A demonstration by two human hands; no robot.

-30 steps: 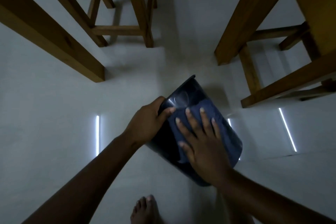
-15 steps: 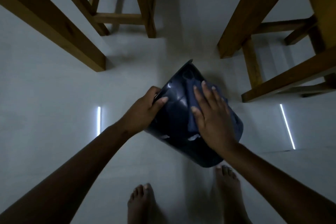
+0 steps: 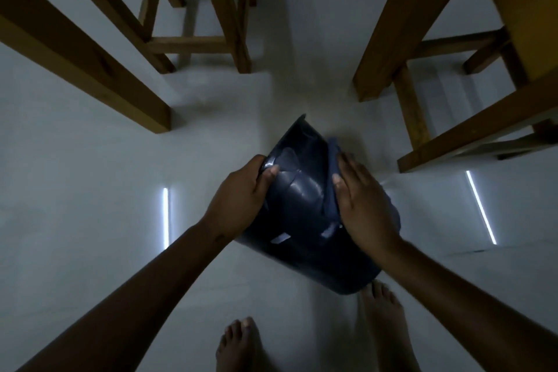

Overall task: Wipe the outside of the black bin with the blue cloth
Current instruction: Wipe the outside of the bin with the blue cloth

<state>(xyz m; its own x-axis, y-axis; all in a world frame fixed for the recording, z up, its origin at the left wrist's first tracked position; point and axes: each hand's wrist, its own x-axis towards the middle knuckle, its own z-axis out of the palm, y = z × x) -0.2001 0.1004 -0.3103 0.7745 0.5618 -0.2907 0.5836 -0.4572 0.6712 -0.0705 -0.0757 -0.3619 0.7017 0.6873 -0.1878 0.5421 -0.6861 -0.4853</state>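
The glossy black bin (image 3: 299,214) is tilted on its side above the pale floor, its rim pointing away from me. My left hand (image 3: 238,193) grips the bin's left side near the rim, thumb on top. My right hand (image 3: 362,205) lies flat on the blue cloth (image 3: 330,172), pressing it against the bin's right side. Only a strip of the cloth shows beside my fingers; the rest is hidden under my palm.
Wooden table and stool legs (image 3: 99,69) stand to the left and back, and more wooden legs (image 3: 389,39) and rails to the right. My bare feet (image 3: 241,344) are on the floor below the bin. Light strips (image 3: 165,217) reflect off the floor.
My right hand and the cloth have slid from the top of the bin over to its right side. The bin has turned, showing more bare glossy surface. My left hand keeps its grip.
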